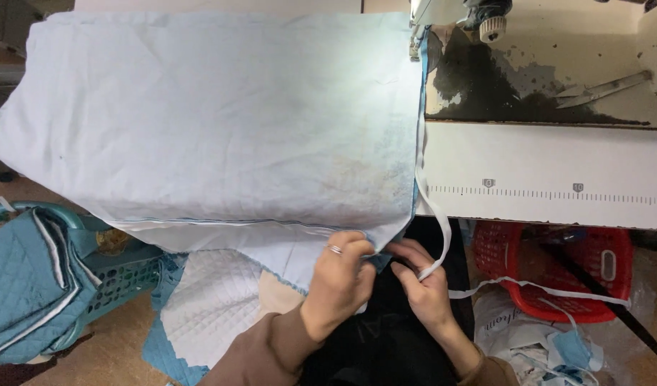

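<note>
The left hand and right hand are pinching the near corner of the pale blue cloth spread over the bench, fingers clamped on its edge and the white tape. The corner is sitting well short of the sewing machine, so this edge looks unsewn.

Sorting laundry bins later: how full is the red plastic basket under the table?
Cannot tell. Only part of the red plastic basket shows below the white table edge; a white fabric strip crosses its front.
</note>
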